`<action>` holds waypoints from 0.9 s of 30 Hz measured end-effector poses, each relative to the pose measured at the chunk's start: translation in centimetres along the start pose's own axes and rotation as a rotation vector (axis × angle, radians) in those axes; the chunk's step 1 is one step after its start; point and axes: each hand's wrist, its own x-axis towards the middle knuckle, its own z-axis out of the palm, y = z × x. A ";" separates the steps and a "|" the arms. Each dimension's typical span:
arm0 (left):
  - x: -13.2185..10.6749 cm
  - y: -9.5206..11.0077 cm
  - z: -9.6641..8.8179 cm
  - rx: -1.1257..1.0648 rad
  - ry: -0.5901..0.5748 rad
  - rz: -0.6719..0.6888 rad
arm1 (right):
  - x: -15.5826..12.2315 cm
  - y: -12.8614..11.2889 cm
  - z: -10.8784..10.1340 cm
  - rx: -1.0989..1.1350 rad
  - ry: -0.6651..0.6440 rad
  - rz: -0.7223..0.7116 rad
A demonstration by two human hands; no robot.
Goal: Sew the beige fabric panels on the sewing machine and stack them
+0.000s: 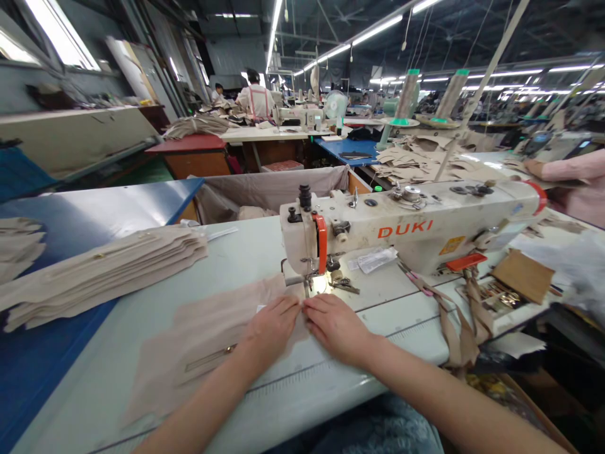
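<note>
A white sewing machine [411, 230] marked DUKI stands on the pale table [236, 252]. A beige fabric piece [203, 340] with a zipper lies flat in front of its needle. My left hand [271, 325] rests palm down on the fabric, fingers stretched toward the presser foot [309, 284]. Beside it, fingertips almost touching, my right hand [335, 328] lies flat on the fabric edge just before the needle. Neither hand grips anything.
A stack of beige cut pieces [104, 268] lies at the left on a blue table [42, 353]. Beige strips [454, 321] hang off the table's right edge. A grey cloth bin [269, 189] stands behind. A co-worker's pink sleeve [576, 173] is at far right.
</note>
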 end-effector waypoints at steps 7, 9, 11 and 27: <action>0.0 -0.2 -0.2 -0.142 -0.035 -0.148 | 0.3 0.2 0.4 -0.098 -0.002 -0.086; 0.3 -0.6 0.1 -0.140 -0.076 -0.165 | 0.3 0.2 0.4 -0.115 -0.009 -0.096; 0.5 -0.9 0.7 -0.109 -0.127 -0.184 | 0.4 0.3 0.5 -0.126 -0.012 -0.103; 1.6 -0.3 2.5 -0.058 -0.095 -0.236 | 0.4 1.5 -0.5 -0.244 -0.053 -0.125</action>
